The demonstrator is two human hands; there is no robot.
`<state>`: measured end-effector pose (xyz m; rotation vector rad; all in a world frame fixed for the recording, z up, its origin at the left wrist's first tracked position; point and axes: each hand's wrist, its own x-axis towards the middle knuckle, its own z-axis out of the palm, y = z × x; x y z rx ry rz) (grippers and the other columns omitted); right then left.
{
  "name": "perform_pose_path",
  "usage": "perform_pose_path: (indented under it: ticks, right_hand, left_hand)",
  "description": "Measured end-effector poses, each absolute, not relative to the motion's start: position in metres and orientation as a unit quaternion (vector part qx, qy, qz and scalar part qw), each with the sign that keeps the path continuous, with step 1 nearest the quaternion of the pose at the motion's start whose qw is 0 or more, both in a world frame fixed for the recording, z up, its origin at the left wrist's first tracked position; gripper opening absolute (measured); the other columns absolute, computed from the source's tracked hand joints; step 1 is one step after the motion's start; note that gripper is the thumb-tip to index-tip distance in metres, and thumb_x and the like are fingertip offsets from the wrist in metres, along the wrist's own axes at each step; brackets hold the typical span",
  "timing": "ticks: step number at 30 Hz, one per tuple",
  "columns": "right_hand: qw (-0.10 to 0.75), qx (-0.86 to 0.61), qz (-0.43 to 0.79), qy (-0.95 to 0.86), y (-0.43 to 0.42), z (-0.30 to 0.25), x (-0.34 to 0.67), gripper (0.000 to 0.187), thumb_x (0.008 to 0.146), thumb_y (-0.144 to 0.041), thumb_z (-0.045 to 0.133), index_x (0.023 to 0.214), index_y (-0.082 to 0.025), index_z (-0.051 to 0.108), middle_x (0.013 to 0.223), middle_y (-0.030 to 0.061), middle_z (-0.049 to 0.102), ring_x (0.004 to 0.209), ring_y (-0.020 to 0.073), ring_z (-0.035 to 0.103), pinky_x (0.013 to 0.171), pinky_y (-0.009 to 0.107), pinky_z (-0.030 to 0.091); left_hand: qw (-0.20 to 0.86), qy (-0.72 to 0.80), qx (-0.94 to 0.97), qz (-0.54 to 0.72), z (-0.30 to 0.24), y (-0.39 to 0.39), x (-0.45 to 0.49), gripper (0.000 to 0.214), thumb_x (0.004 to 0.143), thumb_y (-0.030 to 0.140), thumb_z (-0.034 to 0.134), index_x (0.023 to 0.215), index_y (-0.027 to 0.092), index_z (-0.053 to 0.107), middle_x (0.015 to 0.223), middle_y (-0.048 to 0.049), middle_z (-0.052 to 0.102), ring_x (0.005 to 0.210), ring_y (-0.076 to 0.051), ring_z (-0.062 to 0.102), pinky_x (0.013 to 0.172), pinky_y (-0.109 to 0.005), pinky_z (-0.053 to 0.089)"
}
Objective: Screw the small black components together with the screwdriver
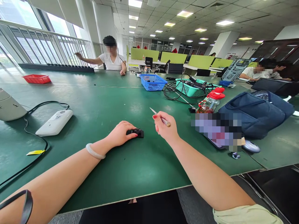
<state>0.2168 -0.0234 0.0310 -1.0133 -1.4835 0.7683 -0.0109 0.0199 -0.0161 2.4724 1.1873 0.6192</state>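
Observation:
My left hand rests on the green table, its fingers closed around a small black part that lies on the surface. A pale bangle sits on that wrist. My right hand is raised just to the right of the part, pinching a thin tool like a pen. The tool's metal tip points up and to the left, away from the part.
A white device with a black cable lies at the left. A blue basket, a teal basket with cables, a red-capped bottle and a dark blue bag stand to the right. Other people sit at the far side.

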Motion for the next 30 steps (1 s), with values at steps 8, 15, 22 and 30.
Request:
perform_pose_path:
  ticks: [8, 15, 22, 30]
  right_hand:
    - [0.548, -0.427, 0.354, -0.626, -0.015, 0.022, 0.219, 0.068, 0.082, -0.083, 0.043, 0.083, -0.021, 0.070, 0.044, -0.0047, 0.045, 0.039, 0.0099, 0.041, 0.042, 0.025, 0.032]
    - [0.547, -0.380, 0.417, -0.619, -0.004, 0.017, 0.222, 0.060, 0.077, -0.078, 0.059, 0.074, -0.019, 0.073, 0.044, -0.0064, 0.034, 0.041, 0.0078, 0.030, 0.042, 0.025, 0.022]
    - [0.549, -0.315, 0.477, -0.610, -0.004, 0.017, 0.221, 0.041, 0.060, -0.054, 0.086, 0.073, -0.022, 0.064, 0.058, -0.0051, 0.056, 0.050, 0.0088, 0.045, 0.048, 0.025, 0.037]
    - [0.533, -0.306, 0.468, -0.635, -0.011, 0.022, 0.219, 0.035, 0.078, -0.052, 0.073, 0.093, -0.021, 0.069, 0.056, -0.0056, 0.054, 0.049, 0.0093, 0.047, 0.049, 0.026, 0.039]
  left_hand:
    - [0.160, 0.421, 0.867, 0.214, -0.016, 0.020, -0.011, 0.033, 0.084, 0.050, 0.065, 0.103, 0.026, 0.076, 0.109, -0.0064, 0.074, 0.114, -0.030, 0.060, 0.106, -0.047, 0.046]
    - [0.168, 0.422, 0.866, 0.210, -0.015, 0.019, -0.011, 0.034, 0.084, 0.050, 0.064, 0.104, 0.025, 0.076, 0.110, -0.0065, 0.074, 0.115, -0.030, 0.059, 0.106, -0.048, 0.046]
    - [0.164, 0.420, 0.866, 0.215, -0.018, 0.020, -0.012, 0.035, 0.084, 0.052, 0.063, 0.105, 0.027, 0.076, 0.110, -0.0060, 0.074, 0.114, -0.030, 0.059, 0.106, -0.048, 0.046]
    - [0.164, 0.417, 0.867, 0.218, -0.017, 0.020, -0.011, 0.035, 0.084, 0.051, 0.064, 0.105, 0.026, 0.076, 0.109, -0.0062, 0.074, 0.112, -0.029, 0.060, 0.105, -0.048, 0.046]
